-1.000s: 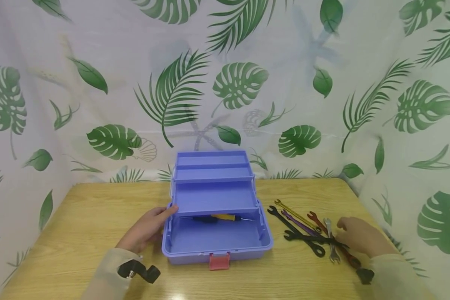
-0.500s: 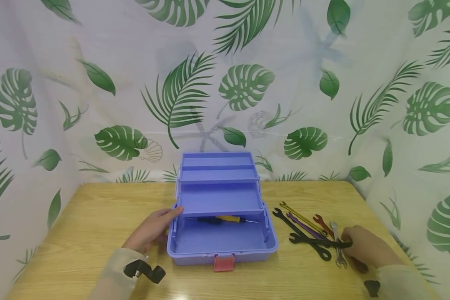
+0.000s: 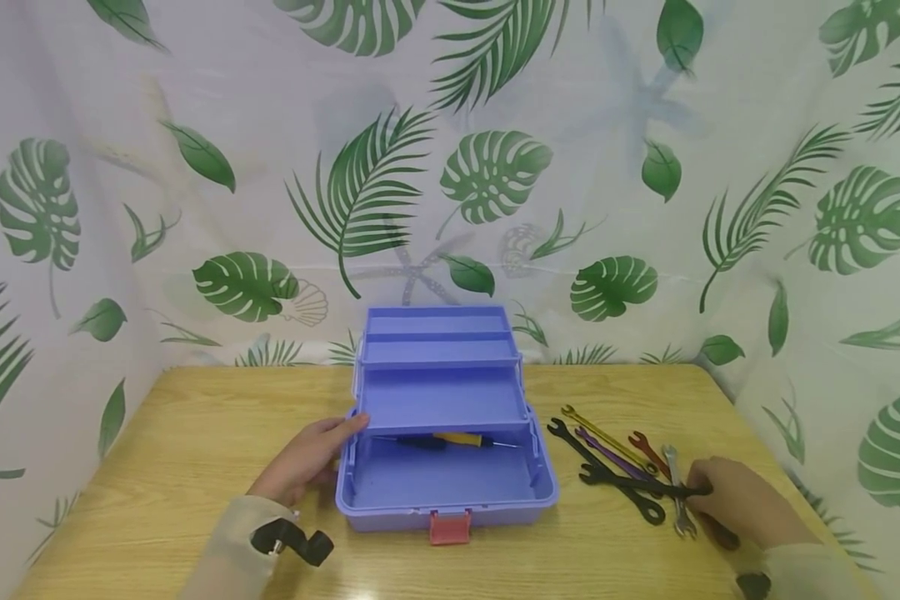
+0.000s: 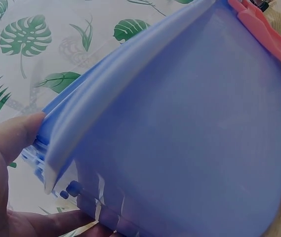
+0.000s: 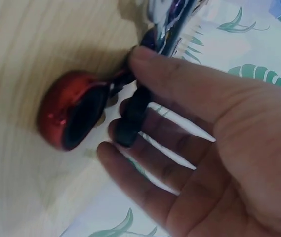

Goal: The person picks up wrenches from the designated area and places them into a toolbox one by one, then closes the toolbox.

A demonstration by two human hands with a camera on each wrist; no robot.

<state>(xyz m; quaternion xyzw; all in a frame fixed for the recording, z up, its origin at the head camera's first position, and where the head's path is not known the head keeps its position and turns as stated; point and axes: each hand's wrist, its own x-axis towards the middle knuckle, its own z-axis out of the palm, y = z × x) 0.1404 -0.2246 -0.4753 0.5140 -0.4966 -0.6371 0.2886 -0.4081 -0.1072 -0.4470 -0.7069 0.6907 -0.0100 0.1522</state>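
Note:
A lilac toolbox [image 3: 390, 523] with fold-out trays stands unlatched on the table. My left hand [image 3: 307, 460] grips its left side, the thumb at the upper edge and the fingers along the outer wall [image 4: 204, 113]. At the right, my right hand [image 3: 746, 504] pinches one end of a black wrench [image 3: 621, 481] between thumb and fingers; that end [image 5: 133, 116] shows up close in the right wrist view. The wrench crosses over a silver wrench [image 3: 685, 523]. Beneath the hand lies a red wrench [image 5: 56, 116], partly hidden in the head view.
Another black wrench [image 3: 570, 438], a purple wrench [image 3: 606, 452] and a yellow wrench [image 3: 603, 433] lie beside the toolbox. Inside the box are a yellow-handled screwdriver [image 3: 459, 438] and a dark-handled one [image 3: 426, 443]. A pink latch [image 3: 450, 527] hangs at the front. Leaf-printed cloth backs the table.
My right hand has closed on the black wrench's near end, which has shifted slightly. My left hand keeps its hold on the toolbox. The head view has swung slightly left.

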